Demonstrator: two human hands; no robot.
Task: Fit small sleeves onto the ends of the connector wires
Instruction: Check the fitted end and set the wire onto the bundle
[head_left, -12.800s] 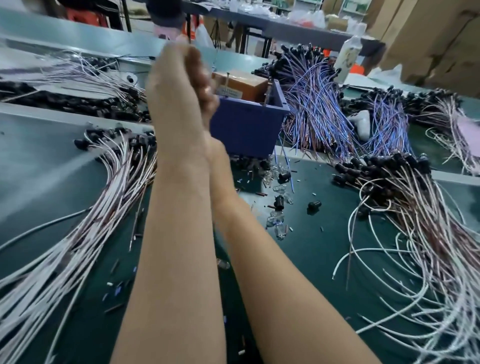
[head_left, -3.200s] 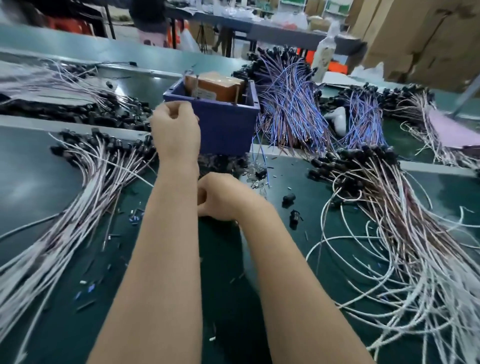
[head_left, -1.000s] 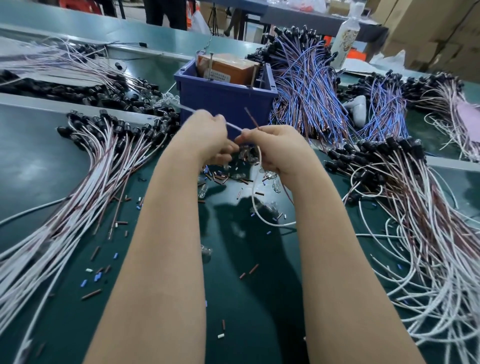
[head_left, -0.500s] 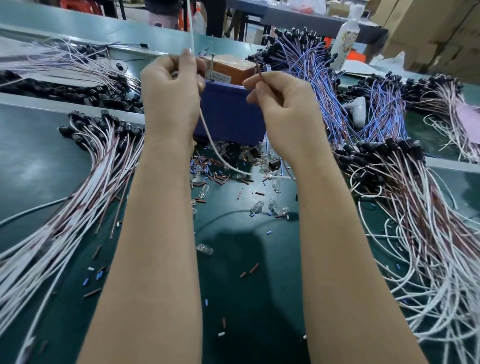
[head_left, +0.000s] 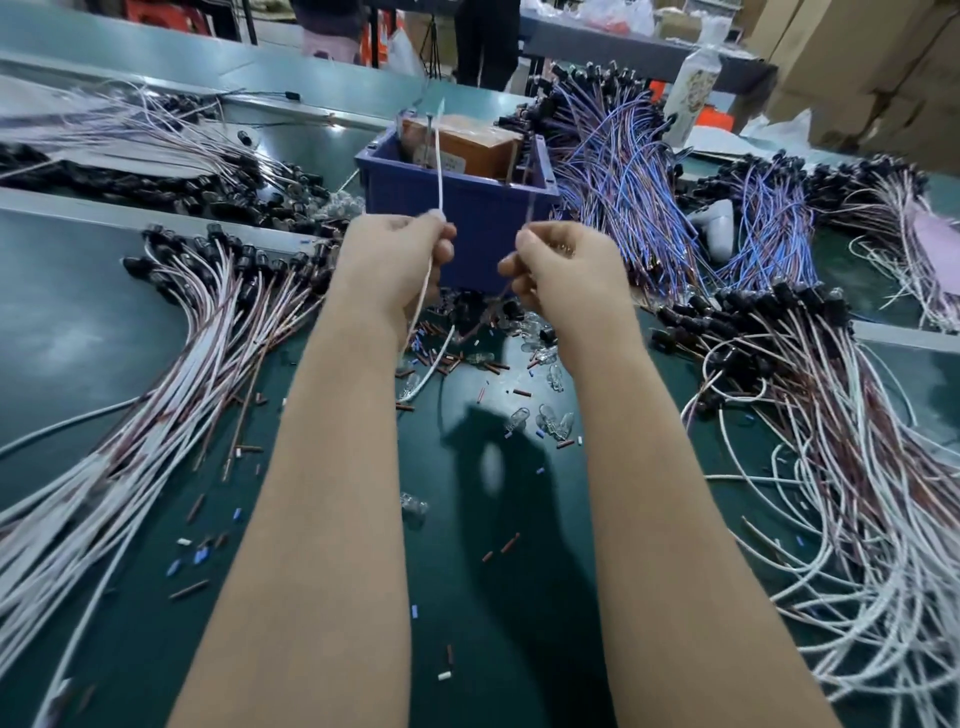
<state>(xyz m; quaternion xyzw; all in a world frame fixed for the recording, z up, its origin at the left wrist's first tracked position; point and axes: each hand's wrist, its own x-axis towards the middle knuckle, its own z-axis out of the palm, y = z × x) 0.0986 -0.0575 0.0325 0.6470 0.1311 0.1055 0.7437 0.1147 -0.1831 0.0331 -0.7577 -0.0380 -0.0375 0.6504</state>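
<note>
My left hand (head_left: 397, 260) pinches the white wire (head_left: 439, 161) upright, its end raised where I can see it. My right hand (head_left: 566, 270) pinches the brown wire (head_left: 528, 200) alongside, fingers curled tight. Loose sleeves (head_left: 457, 364) lie on the desk (head_left: 493, 597) just below, within reach.

The bin (head_left: 467, 208) was matt blue plastic, the box (head_left: 467, 148) inside it brown cardboard. In front of the bin, the table mat (head_left: 78, 322) was smooth green with a dull sheen, the bulbs (head_left: 556, 423) clear and glossy, the white wire (head_left: 439, 171) and brown wire (head_left: 528, 197) plastic-sheathed.
</note>
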